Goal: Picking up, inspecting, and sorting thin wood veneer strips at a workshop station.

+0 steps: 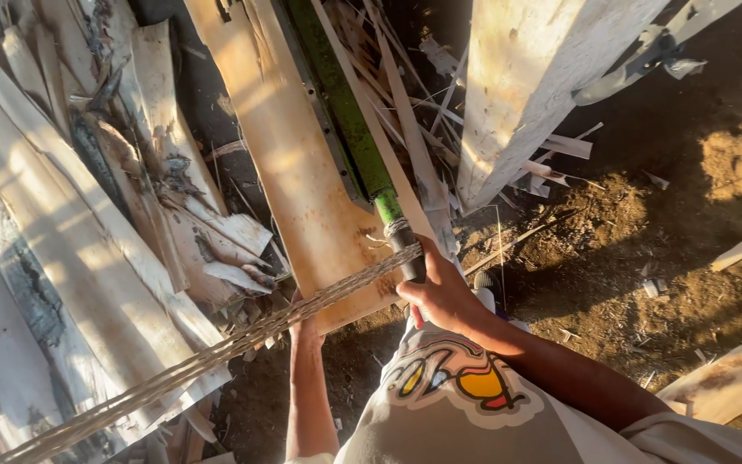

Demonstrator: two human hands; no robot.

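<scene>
At picture centre, the right hand point(441, 296) grips the green bar's point(347, 112) dark end, bar running toward 11 o'clock. The left hand point(305, 331) lies under the rope point(216, 348), grip unclear. Planks point(88, 232) crowd 9 o'clock; bare dirt point(646, 249) opens at 3.

Green bar point(347, 120): long, slim, paint worn, runs slanted from top centre down to its black grip end point(407, 253), which I clutch. Pale twisted rope point(216, 348), frayed, taut, tied round bar just above grip, stretches diagonally to bottom-left corner of view.
</scene>
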